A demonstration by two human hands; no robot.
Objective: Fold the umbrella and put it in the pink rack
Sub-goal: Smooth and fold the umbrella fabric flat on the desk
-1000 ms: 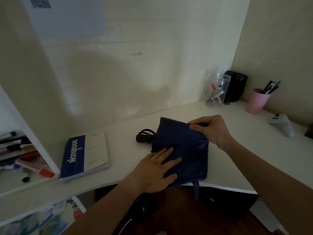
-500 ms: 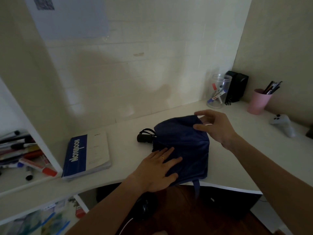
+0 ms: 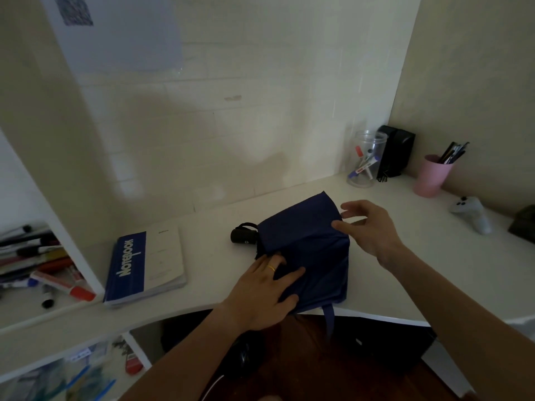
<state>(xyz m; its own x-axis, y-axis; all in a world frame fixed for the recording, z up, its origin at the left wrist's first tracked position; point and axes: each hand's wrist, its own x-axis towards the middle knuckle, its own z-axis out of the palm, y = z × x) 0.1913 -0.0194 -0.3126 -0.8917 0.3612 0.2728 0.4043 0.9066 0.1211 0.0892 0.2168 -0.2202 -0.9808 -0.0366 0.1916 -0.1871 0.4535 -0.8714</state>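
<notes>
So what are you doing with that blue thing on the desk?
A person is folding a blue umbrella on the white desk. The left hand presses its cloth flat, while the right hand, fingers open, is at the far edge of the cloth. The black handle sticks out to the left. It isn't put away yet.

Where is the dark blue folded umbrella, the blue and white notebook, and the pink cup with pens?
Dark blue folded umbrella (image 3: 312, 250), head view, middle of its fabric.
Blue and white notebook (image 3: 147, 263), head view, middle of its cover.
Pink cup with pens (image 3: 431, 178), head view, its outer wall.
</notes>
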